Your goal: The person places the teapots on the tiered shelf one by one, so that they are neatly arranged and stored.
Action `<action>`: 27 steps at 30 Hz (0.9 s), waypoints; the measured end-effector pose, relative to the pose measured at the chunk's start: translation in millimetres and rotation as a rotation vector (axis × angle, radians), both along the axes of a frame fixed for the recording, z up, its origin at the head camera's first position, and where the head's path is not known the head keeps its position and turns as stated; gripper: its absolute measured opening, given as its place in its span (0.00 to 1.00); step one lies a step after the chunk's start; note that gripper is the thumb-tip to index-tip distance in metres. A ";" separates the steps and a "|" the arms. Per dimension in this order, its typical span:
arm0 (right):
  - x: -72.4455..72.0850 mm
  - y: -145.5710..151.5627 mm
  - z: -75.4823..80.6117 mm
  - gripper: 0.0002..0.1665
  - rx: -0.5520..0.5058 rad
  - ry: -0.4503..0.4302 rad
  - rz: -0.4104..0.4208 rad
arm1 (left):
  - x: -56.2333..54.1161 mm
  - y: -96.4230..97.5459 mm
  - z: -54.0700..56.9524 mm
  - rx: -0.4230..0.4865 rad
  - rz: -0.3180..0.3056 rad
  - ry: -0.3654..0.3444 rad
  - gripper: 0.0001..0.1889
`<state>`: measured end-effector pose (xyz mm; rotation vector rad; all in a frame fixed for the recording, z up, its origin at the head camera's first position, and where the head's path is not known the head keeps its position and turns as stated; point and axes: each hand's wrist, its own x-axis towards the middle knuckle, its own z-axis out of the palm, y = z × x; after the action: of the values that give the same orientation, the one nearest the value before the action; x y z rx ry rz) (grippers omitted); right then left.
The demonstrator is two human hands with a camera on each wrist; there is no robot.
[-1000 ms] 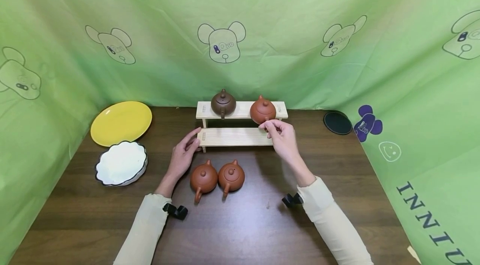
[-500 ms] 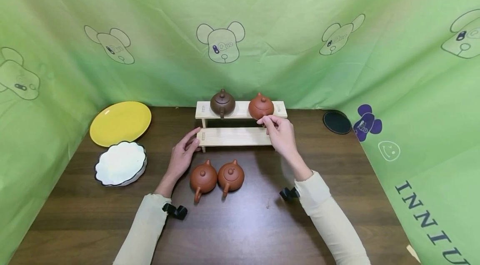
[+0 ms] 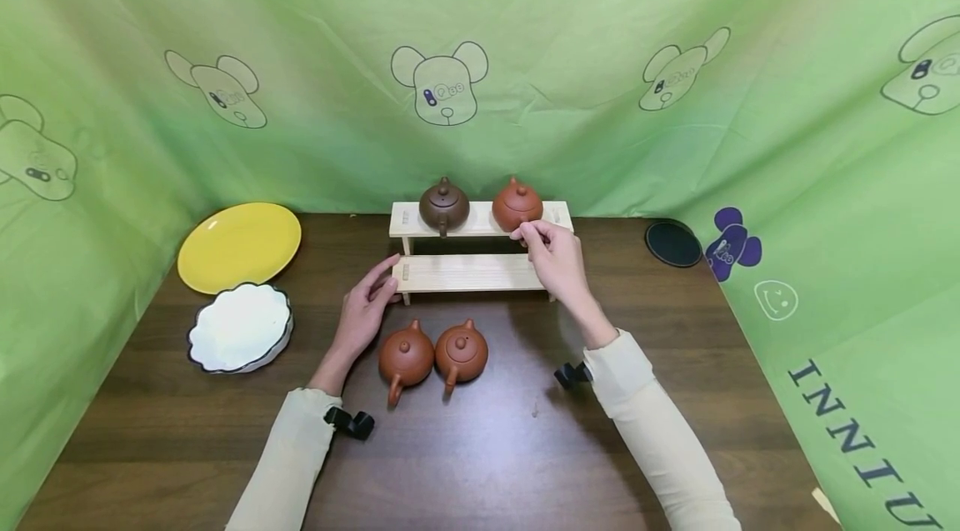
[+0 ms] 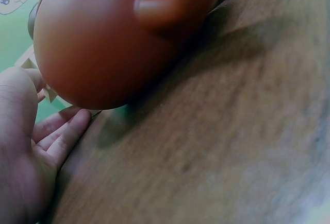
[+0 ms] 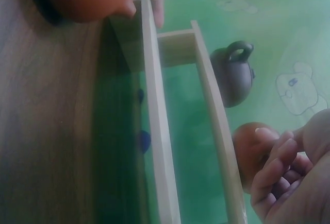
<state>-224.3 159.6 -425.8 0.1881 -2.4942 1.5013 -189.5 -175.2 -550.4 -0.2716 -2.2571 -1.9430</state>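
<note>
With thumb and fingertips, my right hand (image 3: 558, 264) pinches the handle of a reddish-brown clay teapot (image 3: 517, 206). That teapot is upright on the upper tier of a pale two-tier wooden stand (image 3: 468, 273), its spout toward the back. To its left on the same tier stands a dark brown teapot (image 3: 443, 204). My left hand (image 3: 363, 310) holds the left end of the lower tier between thumb and fingers. Two more reddish-brown teapots, a left one (image 3: 406, 354) and a right one (image 3: 461, 353), stand side by side on the table in front, handles toward me.
At the left lie a yellow plate (image 3: 240, 247) and a white scalloped dish (image 3: 240, 328) with a dark rim. A dark round coaster (image 3: 673, 243) is at the back right. Green cloth (image 3: 570, 81) hangs round the back and sides of the wooden table (image 3: 480, 464).
My right hand has carried the teapot a little left and back, from the upper tier's front edge further onto it. The left hand has stayed at the stand's end.
</note>
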 end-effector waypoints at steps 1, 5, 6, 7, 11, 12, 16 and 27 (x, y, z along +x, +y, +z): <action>-0.6 -0.5 0.1 0.17 -0.005 -0.005 -0.001 | 2.9 2.0 4.5 -0.002 0.005 -0.002 0.25; -1.8 -2.0 0.1 0.17 -0.030 -0.010 0.007 | 2.4 1.1 2.0 0.000 0.012 0.013 0.25; -1.6 -2.3 0.1 0.17 -0.040 -0.009 0.012 | 2.7 1.1 2.1 0.006 0.011 0.013 0.25; -1.4 -2.7 -0.1 0.17 -0.052 -0.011 0.017 | 3.1 1.6 3.3 -0.001 0.016 0.007 0.25; -0.4 -2.1 -4.2 0.16 -0.114 -0.011 0.036 | 3.9 3.2 6.0 -0.011 0.019 -0.001 0.25; -0.2 -1.6 -5.6 0.17 -0.132 -0.010 0.040 | 3.2 3.3 5.4 -0.003 0.020 0.000 0.25; 1.3 -1.0 -8.9 0.16 -0.196 -0.006 0.048 | 0.0 1.8 1.1 0.020 0.011 0.017 0.24; 2.7 -6.8 -10.6 0.16 -0.323 -0.056 0.113 | 0.9 1.6 1.9 -0.018 0.020 -0.006 0.24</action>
<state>-221.6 152.8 -436.3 0.2371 -2.2721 1.9535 -188.7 -173.6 -548.5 -0.2446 -2.2727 -1.9176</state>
